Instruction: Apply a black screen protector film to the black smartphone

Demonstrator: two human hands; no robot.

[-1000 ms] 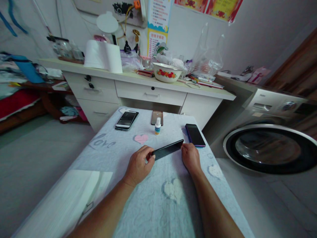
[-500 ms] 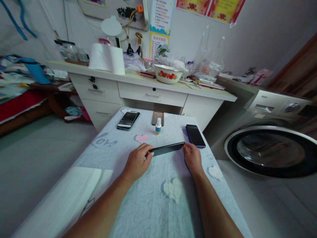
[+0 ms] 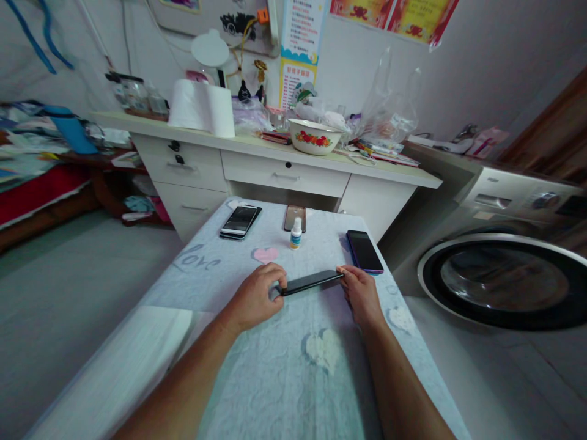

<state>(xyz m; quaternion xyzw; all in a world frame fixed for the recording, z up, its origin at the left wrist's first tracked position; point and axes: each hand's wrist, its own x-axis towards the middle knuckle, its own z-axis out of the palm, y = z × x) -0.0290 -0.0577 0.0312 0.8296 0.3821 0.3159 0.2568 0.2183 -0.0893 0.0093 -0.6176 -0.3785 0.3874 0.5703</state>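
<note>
A dark phone (image 3: 312,282) is held sideways just above the cloth-covered table (image 3: 275,379). My left hand (image 3: 260,296) grips its left end, thumb and fingers closed around the edge. At the other end, my right hand (image 3: 362,294) pinches the corner. Behind the phone stands a small white spray bottle (image 3: 296,233), in front of a brownish phone case (image 3: 295,219). Two stacked phones (image 3: 241,221) lie at the table's far left. Another dark phone (image 3: 364,251) rests on the right, beyond my right hand.
A white desk (image 3: 284,168) with a flowered bowl (image 3: 314,135) and paper rolls (image 3: 202,109) borders the table's far end. On the right is a washing machine (image 3: 493,201) with a round door. A low shelf with clothes is at the left.
The held phone has tilted, so its upper face now shows above its near edge instead of the side below. Both hands have turned slightly with it and still hold it.
</note>
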